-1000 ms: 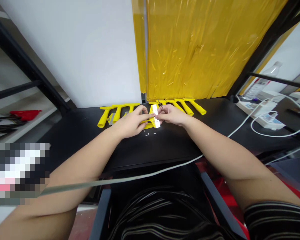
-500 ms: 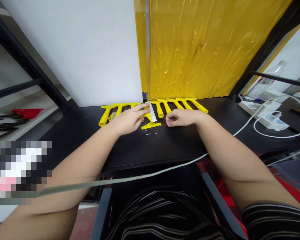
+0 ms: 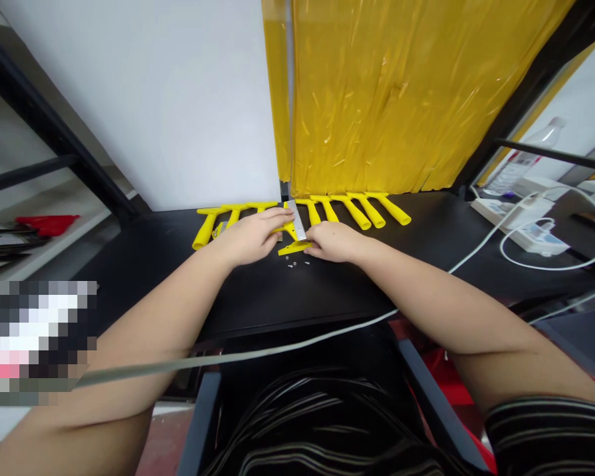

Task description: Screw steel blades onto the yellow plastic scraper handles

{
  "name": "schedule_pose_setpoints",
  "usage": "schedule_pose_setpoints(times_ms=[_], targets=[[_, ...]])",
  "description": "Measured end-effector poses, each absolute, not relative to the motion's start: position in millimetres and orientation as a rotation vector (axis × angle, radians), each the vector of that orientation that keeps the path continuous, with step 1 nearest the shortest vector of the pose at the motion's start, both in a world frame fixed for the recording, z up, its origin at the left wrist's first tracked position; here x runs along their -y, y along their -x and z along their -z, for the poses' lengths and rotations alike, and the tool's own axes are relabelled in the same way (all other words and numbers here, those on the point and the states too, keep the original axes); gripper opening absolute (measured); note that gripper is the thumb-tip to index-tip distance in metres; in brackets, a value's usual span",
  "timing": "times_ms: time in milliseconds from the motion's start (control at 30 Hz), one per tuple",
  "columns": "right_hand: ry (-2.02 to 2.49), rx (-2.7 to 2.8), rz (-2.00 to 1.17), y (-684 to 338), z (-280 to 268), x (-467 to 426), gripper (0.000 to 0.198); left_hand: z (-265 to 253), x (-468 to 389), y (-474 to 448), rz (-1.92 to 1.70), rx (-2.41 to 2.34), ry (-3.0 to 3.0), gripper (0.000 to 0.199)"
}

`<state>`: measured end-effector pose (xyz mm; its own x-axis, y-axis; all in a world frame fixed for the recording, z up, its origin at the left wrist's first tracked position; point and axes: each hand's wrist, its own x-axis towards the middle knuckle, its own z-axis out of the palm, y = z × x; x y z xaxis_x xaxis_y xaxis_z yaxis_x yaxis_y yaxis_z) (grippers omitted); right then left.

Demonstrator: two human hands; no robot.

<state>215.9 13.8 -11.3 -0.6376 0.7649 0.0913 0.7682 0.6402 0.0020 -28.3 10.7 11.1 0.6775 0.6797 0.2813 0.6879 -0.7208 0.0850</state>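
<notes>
Both hands meet at mid-frame on the black table [image 3: 153, 264]. My left hand [image 3: 250, 239] pinches the yellow scraper [image 3: 291, 231] with its metal blade [image 3: 297, 220] tilted up, likely to steady it. My right hand [image 3: 333, 241], fingers curled, presses a loose yellow plate [image 3: 292, 248] flat. Tiny screws [image 3: 297, 263] lie just below; spare yellow handles [image 3: 357, 208] line the back edge.

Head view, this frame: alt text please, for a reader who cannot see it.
Seen from above, a person's left hand and right hand meet over a yellow scraper part and its metal blade on a black table. Tiny screws lie just in front; more yellow handles line the back edge below a yellow plastic curtain.
</notes>
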Motion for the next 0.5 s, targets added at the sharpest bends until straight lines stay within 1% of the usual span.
schedule_pose_setpoints(times_ms=[333,500], targets=[[1.423,2.756,0.135,-213.1,10.2,-10.8,0.029,-9.4,-13.1,32.1,0.489,1.150,2.859,0.053],[1.321,2.771,0.188,-218.0,8.5,-11.2,0.031,-10.0,-14.5,32.8,0.573,1.112,2.883,0.051]])
